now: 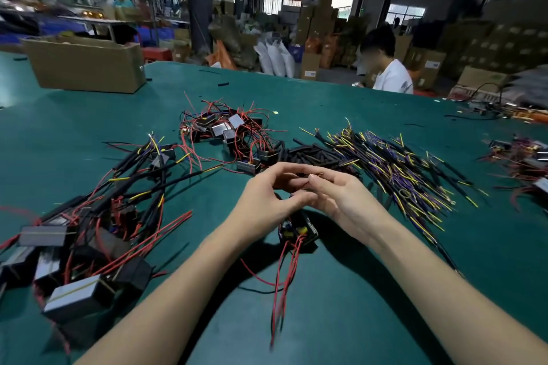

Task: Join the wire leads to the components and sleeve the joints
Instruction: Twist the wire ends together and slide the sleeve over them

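I have both hands raised just above the green desk (341,290), fingertips meeting: my left hand (267,198) and right hand (341,201) each pinch a fine wire end (314,176), too small to see clearly. I judge this the twisting step; I should keep the ends overlapped and taut. The component (299,230) lies under my wrists, its red leads (284,272) trailing toward me, long axis running near-to-far

Red leads (284,272) are trailing over the teal table (355,305). Yellow and purple wires (394,169) are lying beside black sleeves (314,152).
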